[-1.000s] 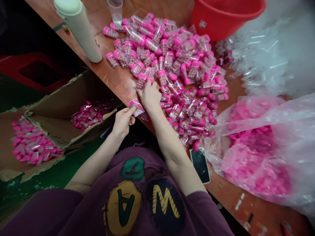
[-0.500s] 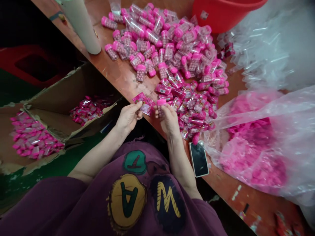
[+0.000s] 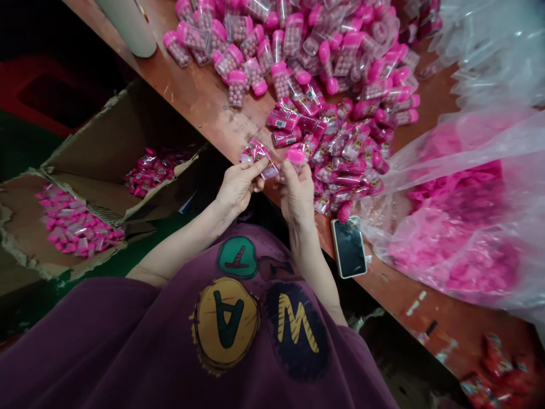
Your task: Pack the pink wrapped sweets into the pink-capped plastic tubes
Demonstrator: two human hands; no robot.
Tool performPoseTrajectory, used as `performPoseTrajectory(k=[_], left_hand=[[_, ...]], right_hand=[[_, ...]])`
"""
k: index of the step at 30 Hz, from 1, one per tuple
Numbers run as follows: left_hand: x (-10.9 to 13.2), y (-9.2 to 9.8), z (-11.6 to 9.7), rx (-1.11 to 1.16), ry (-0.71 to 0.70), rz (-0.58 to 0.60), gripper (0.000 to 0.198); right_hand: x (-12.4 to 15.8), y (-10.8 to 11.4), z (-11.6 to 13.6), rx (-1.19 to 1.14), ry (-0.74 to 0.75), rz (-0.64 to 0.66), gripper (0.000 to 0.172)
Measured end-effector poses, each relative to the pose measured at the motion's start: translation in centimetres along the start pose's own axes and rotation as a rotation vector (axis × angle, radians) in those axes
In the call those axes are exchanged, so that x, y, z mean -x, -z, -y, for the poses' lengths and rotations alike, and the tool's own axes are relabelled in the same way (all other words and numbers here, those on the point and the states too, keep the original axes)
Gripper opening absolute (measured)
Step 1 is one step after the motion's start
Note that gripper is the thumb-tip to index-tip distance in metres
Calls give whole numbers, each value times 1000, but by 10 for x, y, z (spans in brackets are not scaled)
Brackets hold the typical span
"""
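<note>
My left hand (image 3: 239, 187) pinches a pink printed plastic wrapper (image 3: 256, 152) between thumb and fingers at the table's front edge. Close beside it, my right hand (image 3: 298, 196) is closed round a small clear candy jar with a pink cap (image 3: 294, 157); the fingers hide most of its body. The wrapper and the jar are very near each other, but I cannot tell whether they touch. Just beyond my right hand lies a heap of wrapped pink jars (image 3: 340, 153). Behind that spreads a larger pile of unwrapped jars (image 3: 293, 34) filled with pale pink balls.
A phone (image 3: 349, 248) lies near the table edge, beside a clear bag of pink pieces (image 3: 455, 244). Clear plastic containers (image 3: 489, 51) are heaped at the back right. Below left, an open cardboard box (image 3: 89, 142) holds wrapped items. A pale post (image 3: 130, 25) stands on the table.
The view has shifted, so the table piles sit higher in the picture. The wrapper in my left hand looks bunched up more, and my right hand still holds the jar.
</note>
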State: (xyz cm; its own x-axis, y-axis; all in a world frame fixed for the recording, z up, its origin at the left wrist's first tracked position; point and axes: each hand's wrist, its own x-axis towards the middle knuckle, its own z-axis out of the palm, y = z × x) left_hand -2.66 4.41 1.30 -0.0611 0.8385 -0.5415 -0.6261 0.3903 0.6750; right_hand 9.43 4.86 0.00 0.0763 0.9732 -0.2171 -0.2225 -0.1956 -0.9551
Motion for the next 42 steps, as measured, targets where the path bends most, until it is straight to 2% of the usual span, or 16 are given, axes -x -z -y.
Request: performPoseTrajectory(k=[6, 10, 13, 16, 18, 25, 29, 35, 39, 42], left_hand=[[4, 3, 4, -5, 57, 97, 24], [2, 0, 2, -10, 52, 34, 23], [-2, -4, 1, 27, 39, -22, 28], [-6, -6, 3, 60, 80, -35, 28], [-6, -6, 6, 83, 111, -31, 28], [-4, -5, 13, 58, 142, 64, 40], [-2, -4, 12, -20, 124, 115, 49], [1, 1, 6, -75, 62, 221, 44], [1, 3, 5, -133, 90, 233, 38], [1, 2, 7, -151, 136, 275, 42]], right_hand=[[-9, 10, -12, 39, 69, 0, 39], [-8, 18, -6, 13, 10, 16, 38], [6, 22, 3, -55, -35, 28, 35], [26, 22, 6, -40, -71, 87, 32], [36, 20, 4, -5, -66, 79, 33], [38, 15, -9, 31, -13, 58, 36], [40, 12, -8, -20, -69, 99, 39], [40, 16, -5, -73, -134, 182, 47], [38, 19, -10, -13, -76, 173, 57], [35, 25, -15, 59, -39, 194, 62]])
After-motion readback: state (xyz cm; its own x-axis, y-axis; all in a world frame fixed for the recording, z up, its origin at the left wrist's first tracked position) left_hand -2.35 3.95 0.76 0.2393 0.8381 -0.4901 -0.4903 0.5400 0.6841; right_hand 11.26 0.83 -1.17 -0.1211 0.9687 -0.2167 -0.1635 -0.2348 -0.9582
